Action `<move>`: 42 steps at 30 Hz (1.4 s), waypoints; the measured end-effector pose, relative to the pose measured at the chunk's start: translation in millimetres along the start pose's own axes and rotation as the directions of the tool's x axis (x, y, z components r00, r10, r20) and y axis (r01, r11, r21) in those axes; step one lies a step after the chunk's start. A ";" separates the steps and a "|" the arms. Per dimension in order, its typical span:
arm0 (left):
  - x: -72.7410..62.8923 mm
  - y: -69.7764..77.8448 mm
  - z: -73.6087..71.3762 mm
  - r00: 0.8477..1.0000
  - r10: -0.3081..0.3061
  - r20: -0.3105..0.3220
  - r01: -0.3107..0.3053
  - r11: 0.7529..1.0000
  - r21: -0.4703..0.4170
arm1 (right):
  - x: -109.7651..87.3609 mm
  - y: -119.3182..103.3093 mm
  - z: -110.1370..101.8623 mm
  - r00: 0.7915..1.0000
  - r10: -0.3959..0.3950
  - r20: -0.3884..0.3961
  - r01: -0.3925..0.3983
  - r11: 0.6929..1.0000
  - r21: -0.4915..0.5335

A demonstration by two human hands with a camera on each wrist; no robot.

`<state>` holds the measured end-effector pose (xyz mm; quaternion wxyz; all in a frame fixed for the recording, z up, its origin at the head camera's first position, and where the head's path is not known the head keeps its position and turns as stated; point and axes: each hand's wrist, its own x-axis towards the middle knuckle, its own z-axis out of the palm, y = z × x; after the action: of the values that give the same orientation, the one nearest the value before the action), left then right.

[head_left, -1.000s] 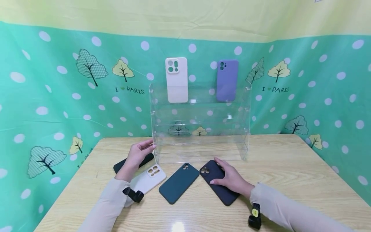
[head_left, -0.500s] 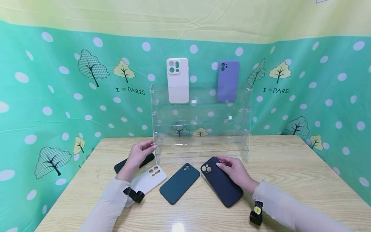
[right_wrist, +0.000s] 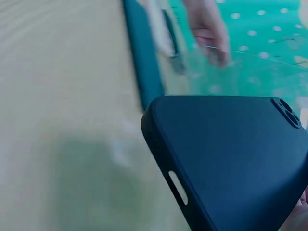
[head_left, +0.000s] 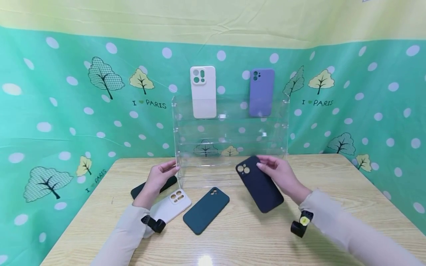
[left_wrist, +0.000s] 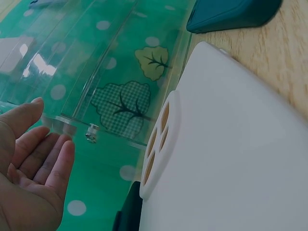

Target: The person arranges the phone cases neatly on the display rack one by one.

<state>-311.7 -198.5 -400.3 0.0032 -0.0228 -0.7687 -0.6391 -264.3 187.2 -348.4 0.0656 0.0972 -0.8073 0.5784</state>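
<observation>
My right hand (head_left: pixel 282 174) pinches a black phone case (head_left: pixel 261 188) by its upper right edge. The case is tilted above the table, with its camera cutouts at upper left. In the right wrist view, the same black phone case (right_wrist: pixel 226 149) shows its back and a side slot. My left hand (head_left: pixel 158 179) holds the left side edge of a clear acrylic display stand (head_left: pixel 229 161), with thumb and fingers on either side of it. In the left wrist view, the left hand (left_wrist: pixel 36 173) is at the stand's edge. On the top tier lean a white phone case (head_left: pixel 203 98) and a purple one (head_left: pixel 261 94).
A dark green phone case (head_left: pixel 206 211) lies on the table (head_left: pixel 316 177) in front of the stand. A white case (head_left: pixel 168 207) lies partly under the left forearm, and a black case (head_left: pixel 169 183) lies behind it. A patterned green curtain (head_left: pixel 100 122) hangs behind.
My right hand has taken hold of the black phone case, raised it off the table and moved it toward the stand. My left hand has stayed at the stand's edge.
</observation>
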 end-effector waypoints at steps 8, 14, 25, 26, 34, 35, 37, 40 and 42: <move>0.4 -1.5 1.1 1.000 0.003 -0.010 -0.003 1.000 0.020 | 28.7 -44.6 -27.5 0.992 -0.055 -0.113 0.067 0.992 0.107; 0.6 -2.9 0.9 1.000 0.017 -0.015 -0.017 1.000 0.026 | 54.7 -74.4 -36.1 0.975 -0.105 -0.197 0.151 0.959 0.238; 1.6 -5.7 1.0 1.000 0.015 -0.015 -0.014 1.000 0.026 | 94.3 -114.6 -49.6 0.932 -0.101 -0.348 0.281 0.808 0.518; 1.7 -5.4 0.7 1.000 0.017 -0.016 -0.016 1.000 0.027 | 97.2 -117.4 -51.2 0.928 -0.099 -0.360 0.291 0.797 0.529; 1.5 -3.7 0.8 1.000 0.022 -0.018 -0.021 0.999 0.043 | 120.1 -128.0 -59.1 0.892 -0.088 -0.444 0.363 0.725 0.585; 1.5 -3.6 0.9 1.000 0.021 -0.015 -0.020 0.999 0.042 | 122.9 -127.8 -59.5 0.884 -0.091 -0.458 0.375 0.724 0.579; 1.5 -3.4 1.0 1.000 0.016 -0.013 -0.016 0.999 0.037 | 128.2 -126.2 -59.5 0.866 -0.109 -0.488 0.404 0.728 0.554; 1.4 -2.8 1.0 1.000 0.011 -0.016 -0.010 0.999 0.032 | 135.1 -120.6 -58.1 0.838 -0.154 -0.523 0.449 0.739 0.501; 1.1 -2.1 1.2 1.000 0.009 -0.021 -0.009 0.999 0.038 | 139.1 -115.7 -56.1 0.818 -0.193 -0.542 0.482 0.744 0.463</move>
<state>-312.8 -197.7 -402.5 0.0148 -0.0194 -0.7807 -0.6244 -373.1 193.0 -193.3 0.3287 0.1217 -0.5188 0.7797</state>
